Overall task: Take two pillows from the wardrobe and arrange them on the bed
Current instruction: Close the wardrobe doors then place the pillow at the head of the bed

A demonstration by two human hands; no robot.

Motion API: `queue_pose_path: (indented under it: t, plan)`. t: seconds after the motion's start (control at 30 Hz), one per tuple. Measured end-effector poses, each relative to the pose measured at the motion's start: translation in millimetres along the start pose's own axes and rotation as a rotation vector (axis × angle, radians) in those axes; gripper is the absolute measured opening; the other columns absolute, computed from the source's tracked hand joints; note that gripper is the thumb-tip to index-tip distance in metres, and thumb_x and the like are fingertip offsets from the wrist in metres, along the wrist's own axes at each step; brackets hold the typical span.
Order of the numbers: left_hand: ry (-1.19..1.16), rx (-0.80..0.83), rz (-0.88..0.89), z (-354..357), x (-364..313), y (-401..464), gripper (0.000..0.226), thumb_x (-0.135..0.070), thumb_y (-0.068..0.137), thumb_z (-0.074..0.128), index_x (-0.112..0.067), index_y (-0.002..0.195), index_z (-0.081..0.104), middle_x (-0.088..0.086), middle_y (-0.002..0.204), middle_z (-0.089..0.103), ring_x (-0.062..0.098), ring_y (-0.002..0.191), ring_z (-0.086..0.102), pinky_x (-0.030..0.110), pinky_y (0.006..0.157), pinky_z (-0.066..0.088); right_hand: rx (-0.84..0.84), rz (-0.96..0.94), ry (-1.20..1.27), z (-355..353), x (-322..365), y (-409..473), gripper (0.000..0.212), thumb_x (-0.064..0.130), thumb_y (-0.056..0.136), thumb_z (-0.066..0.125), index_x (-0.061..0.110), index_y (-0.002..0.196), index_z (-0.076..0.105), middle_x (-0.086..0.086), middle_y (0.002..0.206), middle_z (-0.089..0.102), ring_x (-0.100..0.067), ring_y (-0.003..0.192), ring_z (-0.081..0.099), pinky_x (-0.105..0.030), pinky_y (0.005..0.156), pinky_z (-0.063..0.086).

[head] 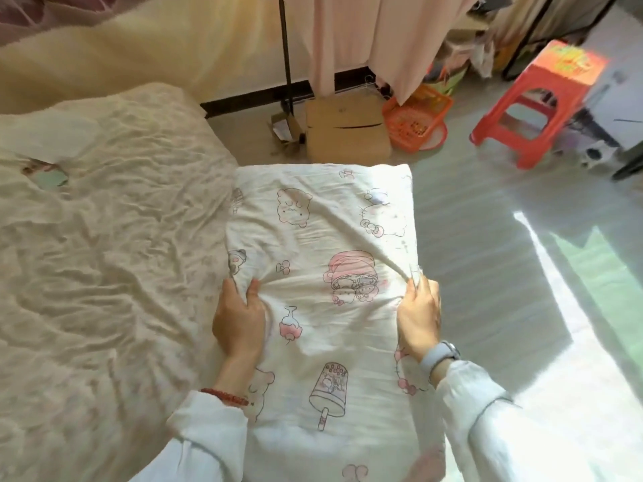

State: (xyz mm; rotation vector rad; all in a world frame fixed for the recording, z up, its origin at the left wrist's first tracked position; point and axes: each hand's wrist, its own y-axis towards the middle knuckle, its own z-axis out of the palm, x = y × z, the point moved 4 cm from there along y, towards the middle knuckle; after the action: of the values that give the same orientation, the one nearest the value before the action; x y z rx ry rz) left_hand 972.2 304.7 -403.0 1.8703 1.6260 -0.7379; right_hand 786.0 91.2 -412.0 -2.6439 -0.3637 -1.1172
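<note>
Pillow (323, 273), cartoon-print cover, held lengthwise out from the body, its left long side over the right edge of the bed (104, 238), the rest over the floor (487, 255). Left hand (240, 318) pinches a fold of cover at the left side; right hand (419, 314) pinches a fold at the right side. Cloth puckers toward both grips, so the cover takes the load, not the filling. A two-sided hold likely keeps it level for laying down. Second pillow not in view. Bed rumpled, nothing arranged yet.
</note>
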Motion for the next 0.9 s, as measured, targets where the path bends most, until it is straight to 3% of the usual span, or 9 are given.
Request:
queue_pose_path:
  t: [0.23,0.37,0.67,0.9]
  plan:
    - [0.011,-0.005,-0.081,72.3,-36.9,101.7,0.028,-0.033,0.089,0.053,-0.007,0.083,0.044,0.022,0.086,0.062,0.038,0.076,0.056,0.036,0.062,0.035,0.111,0.005,-0.083,56.8,40.8,133.9,0.034,0.013,0.094,0.037,0.003,0.125,0.047,-0.029,0.12,0.048,-0.041,0.116,0.044,-0.041,0.098,0.032]
    - [0.023,-0.096,-0.179,86.1,-58.1,179.3,0.027,-0.031,0.089,0.053,-0.005,0.092,0.049,0.022,0.095,0.064,0.041,0.083,0.058,0.037,0.065,0.037,0.212,-0.042,-0.103,102.2,104.4,217.6,0.034,0.017,0.095,0.034,0.007,0.126,0.046,-0.027,0.118,0.048,-0.041,0.114,0.044,-0.045,0.098,0.036]
    - [0.088,-0.337,-0.389,71.0,-57.0,325.1,0.027,-0.031,0.088,0.054,-0.006,0.084,0.044,0.028,0.09,0.063,0.044,0.079,0.057,0.037,0.062,0.033,0.501,-0.235,-0.078,231.8,257.0,326.3,0.037,0.024,0.096,0.031,0.017,0.131,0.043,-0.022,0.117,0.049,-0.037,0.112,0.047,-0.043,0.097,0.036]
    - [0.092,-0.514,-0.518,85.3,-87.4,479.7,0.029,-0.032,0.088,0.055,-0.004,0.088,0.049,0.022,0.099,0.064,0.039,0.087,0.058,0.036,0.066,0.035,0.607,-0.377,-0.06,347.0,394.3,445.0,0.037,0.024,0.096,0.03,0.01,0.125,0.048,-0.022,0.115,0.05,-0.037,0.109,0.048,-0.044,0.095,0.038]
